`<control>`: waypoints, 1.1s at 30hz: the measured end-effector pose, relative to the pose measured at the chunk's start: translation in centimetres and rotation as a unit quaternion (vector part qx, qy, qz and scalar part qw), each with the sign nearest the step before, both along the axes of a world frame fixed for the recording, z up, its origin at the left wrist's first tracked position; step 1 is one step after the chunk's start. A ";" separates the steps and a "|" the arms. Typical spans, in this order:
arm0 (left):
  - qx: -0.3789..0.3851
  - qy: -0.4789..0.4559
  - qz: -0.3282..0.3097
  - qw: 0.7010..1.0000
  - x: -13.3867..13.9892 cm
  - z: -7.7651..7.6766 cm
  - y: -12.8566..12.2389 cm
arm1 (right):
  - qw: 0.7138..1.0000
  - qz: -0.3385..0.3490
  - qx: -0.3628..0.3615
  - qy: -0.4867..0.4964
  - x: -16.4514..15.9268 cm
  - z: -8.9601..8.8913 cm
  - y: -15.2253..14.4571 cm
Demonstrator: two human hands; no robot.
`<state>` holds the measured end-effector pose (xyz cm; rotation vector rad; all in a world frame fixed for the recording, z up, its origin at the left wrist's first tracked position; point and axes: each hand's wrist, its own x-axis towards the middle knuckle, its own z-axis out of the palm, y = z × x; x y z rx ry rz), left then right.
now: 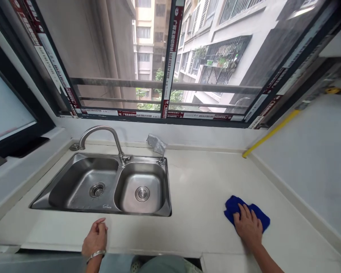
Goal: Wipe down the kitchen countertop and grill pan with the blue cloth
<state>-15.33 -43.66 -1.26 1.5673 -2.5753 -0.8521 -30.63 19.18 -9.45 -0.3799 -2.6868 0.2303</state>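
A dark blue cloth (246,214) lies bunched on the pale countertop (199,182), to the right of the sink. My right hand (248,225) presses down on this cloth, its fingers spread over the fabric and holding it against the surface. Over the counter's front strip, just below the double sink (116,189), is my left hand (96,238), which wears a silver bracelet (96,255). Its fingers are loosely bent, with a small gap between index finger and thumb, and nothing is visible in them.
A curved faucet (102,128) rises behind the basins. Silvery wrap (157,144) covers something beside the sink's back right corner. A yellow pipe (269,134) runs down to the back right of the counter. Dark-framed windows (166,117) stand behind; walls border both sides.
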 end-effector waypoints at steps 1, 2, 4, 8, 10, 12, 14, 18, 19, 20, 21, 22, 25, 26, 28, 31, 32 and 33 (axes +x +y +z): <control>-0.006 -0.011 -0.009 1.000 0.0 0.0 0.1 | 1.000 -0.014 -0.003 0.000 0.1 0.1 -0.5; -0.011 -0.018 -0.018 1.000 0.0 0.0 0.2 | 1.000 -0.028 -0.005 0.001 0.3 0.2 -1.1; -0.018 -0.023 -0.033 0.999 0.0 0.0 0.5 | 0.999 -0.047 -0.004 0.007 0.9 0.5 -2.6; -0.013 -0.021 -0.041 0.999 0.3 0.3 1.0 | 0.998 -0.048 0.002 0.045 2.0 1.0 -6.1; -0.011 -0.023 -0.039 0.999 0.3 0.6 1.2 | 0.997 -0.042 0.001 0.058 2.4 1.2 -7.9; -0.011 -0.027 -0.036 0.999 0.2 0.9 1.3 | 0.998 -0.028 -0.002 0.056 2.6 1.4 -9.6; -0.011 -0.030 -0.037 0.999 0.2 1.0 1.4 | 0.999 -0.012 0.000 0.050 2.4 1.5 -11.4; -0.014 -0.032 -0.050 0.998 0.0 1.0 1.5 | 0.999 0.012 0.016 0.040 1.8 1.0 -15.4; -0.016 -0.034 -0.055 0.998 -0.1 1.0 1.5 | 0.999 0.022 0.021 0.034 1.8 0.9 -16.5; -0.018 -0.038 -0.059 0.997 -0.2 1.0 1.5 | 0.999 0.035 0.025 0.028 2.0 0.8 -17.5; -0.021 -0.042 -0.061 0.997 -0.3 1.0 1.4 | 0.998 0.053 0.030 0.021 2.3 0.8 -18.4; -0.025 -0.047 -0.062 0.997 -0.3 1.1 1.4 | 0.996 0.082 0.036 0.010 2.7 0.9 -19.2; -0.040 -0.062 -0.061 0.995 -0.5 1.1 1.4 | 0.976 0.206 0.069 -0.031 4.8 2.1 -19.9; -0.043 -0.063 -0.061 0.995 -0.5 1.2 1.4 | 0.964 0.250 0.082 -0.044 5.7 2.6 -19.5; -0.047 -0.060 -0.060 0.995 -0.5 1.2 1.5 | 0.938 0.326 0.103 -0.065 7.6 3.7 -18.0; -0.049 -0.051 -0.054 0.996 -0.5 1.1 1.7 | 0.906 0.397 0.119 -0.087 10.6 5.0 -14.7; -0.049 -0.049 -0.051 0.996 -0.5 1.1 1.7 | 0.901 0.407 0.121 -0.091 11.7 5.2 -13.6; -0.048 -0.046 -0.050 0.997 -0.5 1.0 1.8 | 0.898 0.413 0.122 -0.095 12.8 5.4 -12.4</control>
